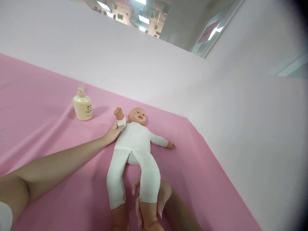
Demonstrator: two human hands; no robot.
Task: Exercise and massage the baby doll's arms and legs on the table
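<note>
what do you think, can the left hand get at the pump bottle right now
Probably yes: only pink sheet shows between the left hand and the pump bottle, though the hand would likely have to let go of the doll's raised arm first.

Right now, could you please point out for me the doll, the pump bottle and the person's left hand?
Doll (132, 141): head view, on the white torso.
Pump bottle (81, 107): head view, on its cream body, below the pump.
Left hand (112, 132): head view, on its middle.
</note>
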